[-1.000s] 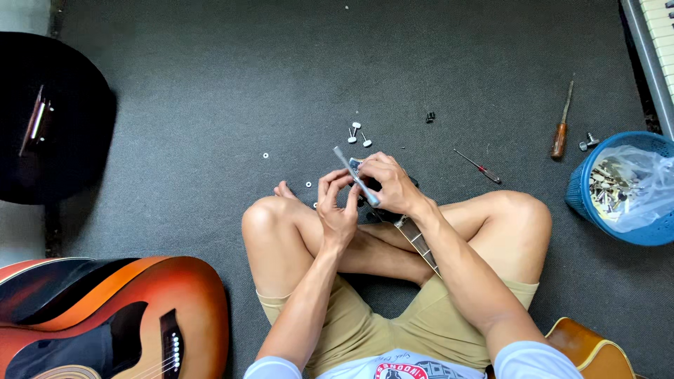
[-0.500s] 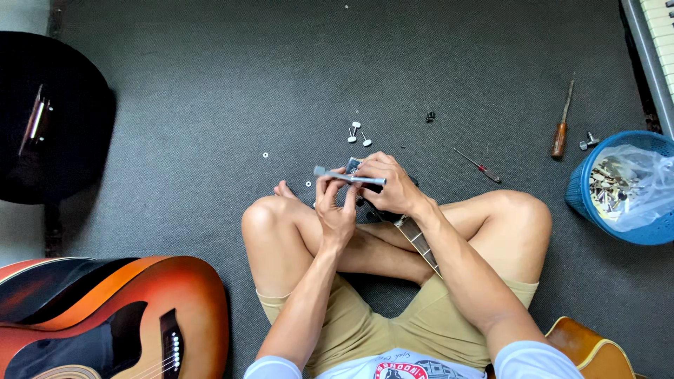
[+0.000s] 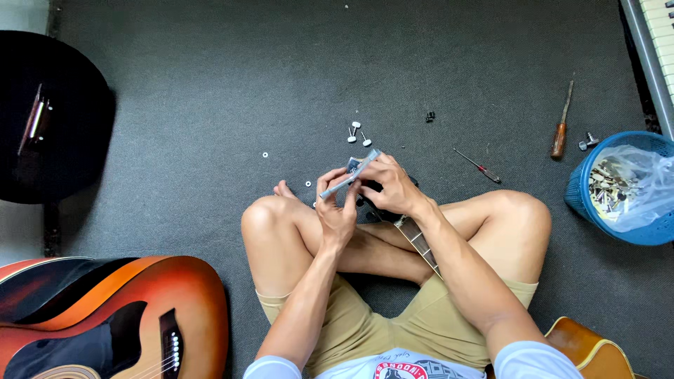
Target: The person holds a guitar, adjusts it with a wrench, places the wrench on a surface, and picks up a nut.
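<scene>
I sit cross-legged on a dark grey carpet. Both hands hold a thin grey metal strip [image 3: 351, 175] above a guitar headstock [image 3: 375, 200] in my lap. My left hand [image 3: 335, 210] pinches the strip's lower left end. My right hand [image 3: 390, 186] grips its upper right part. The strip slants up to the right. The guitar's neck [image 3: 419, 242] runs back between my legs. Three small silver tuning pegs [image 3: 357, 132] lie on the carpet just beyond my hands.
A sunburst acoustic guitar [image 3: 105, 319] lies at the lower left, a black case [image 3: 49, 119] at the far left. Two screwdrivers [image 3: 560, 133] [image 3: 477, 165] lie to the right, near a blue basket [image 3: 618, 186] with a plastic bag. Small washers [image 3: 265, 154] dot the carpet.
The metal strip has turned in my hands: tilted down to the right, then level, now slanting up to the right. My hands have stayed above the headstock.
</scene>
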